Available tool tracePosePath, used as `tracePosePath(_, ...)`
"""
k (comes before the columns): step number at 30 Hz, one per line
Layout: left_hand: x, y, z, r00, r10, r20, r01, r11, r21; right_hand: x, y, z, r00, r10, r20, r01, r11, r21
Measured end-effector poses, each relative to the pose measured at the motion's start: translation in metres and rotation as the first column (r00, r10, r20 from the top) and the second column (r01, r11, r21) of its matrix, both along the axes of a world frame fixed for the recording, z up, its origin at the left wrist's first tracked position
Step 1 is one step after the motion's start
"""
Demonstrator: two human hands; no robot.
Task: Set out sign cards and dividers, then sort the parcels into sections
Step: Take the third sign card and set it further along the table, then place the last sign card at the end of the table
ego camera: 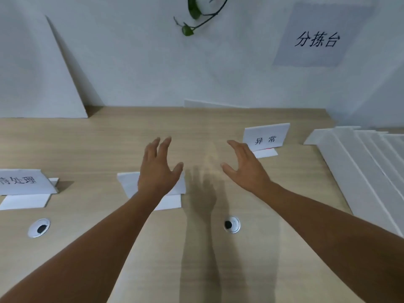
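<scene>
Over the middle of the pale wooden table, the left hand and the right hand were stretched forward side by side, a gap between them, fingers straight and spread, neither holding anything. The left hand sat in front of the folded white middle sign card and hid most of its face; whether it touched the card could not be told. The right hand lay just near and left of the folded white sign card printed 异常, which stood upright farther back on the right. A third folded white sign card reading 待处理 stood at the left edge, well apart from both hands. A stack of flat white divider boards, fanned stepwise, lay along the right side of the table beyond the right forearm. One large white board leaned against the far wall at the left, and a low white strip lay along the wall's foot. Two round silver cable grommets were set in the tabletop near the forearms. On the wall hung a pale paper sheet printed 分拣台 and a green leafy sprig.
</scene>
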State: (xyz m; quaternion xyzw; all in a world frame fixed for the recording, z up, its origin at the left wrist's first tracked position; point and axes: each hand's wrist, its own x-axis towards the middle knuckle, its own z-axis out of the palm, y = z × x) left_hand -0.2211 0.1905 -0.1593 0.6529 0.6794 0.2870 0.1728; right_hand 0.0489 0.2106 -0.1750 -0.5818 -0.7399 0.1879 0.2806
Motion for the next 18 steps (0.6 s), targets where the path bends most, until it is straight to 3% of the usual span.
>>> tracePosePath(5,0.115,0.037,0.005,0.986,-0.116,0.12,0.119,0.993,-0.018,0.135,0.023,0.008,0.985,-0.172,-0.015,0.171,0.985,-0.02)
tracePosePath(10,0.191,0.083,-0.017,0.986,-0.152,0.07,0.156,0.986,-0.052,0.237,0.055,-0.013,0.965,-0.259,0.036,0.261,0.961,-0.085)
tracePosePath(18,0.269,0.15,-0.066,0.987,-0.079,0.14,0.102,0.981,-0.165,0.266,0.155,-0.05,0.982,-0.184,-0.037,0.177,0.974,-0.14)
